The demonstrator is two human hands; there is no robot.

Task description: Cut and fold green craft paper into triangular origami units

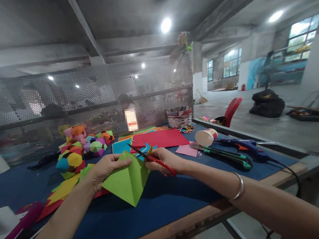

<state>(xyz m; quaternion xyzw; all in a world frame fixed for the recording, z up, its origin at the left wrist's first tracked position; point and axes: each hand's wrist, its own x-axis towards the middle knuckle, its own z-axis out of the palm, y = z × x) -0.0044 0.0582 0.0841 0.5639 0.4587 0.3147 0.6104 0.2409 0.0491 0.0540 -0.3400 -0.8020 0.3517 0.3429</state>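
My left hand (pixel 107 168) pinches a creased sheet of green paper (pixel 130 182) by its upper left side, thumb on top. The paper hangs above the blue table top, one corner pointing down toward me. In my right hand (pixel 164 161) is a pair of scissors with red handles (pixel 161 165). Their dark blades (pixel 136 151) are spread apart near the top corner of the green paper; whether they touch it I cannot tell. Behind my hands lie red sheets (pixel 161 138) and blue paper pieces (pixel 145 148).
Colourful folded paper balls (pixel 73 162) sit at the left. Toward the right are a pink paper piece (pixel 187 150), a green-black cutter (pixel 228 157), a paper cup (pixel 206 137) on its side and a blue glue gun (pixel 246 150). A woven basket (pixel 179 116) stands by the mesh partition (pixel 144 83).
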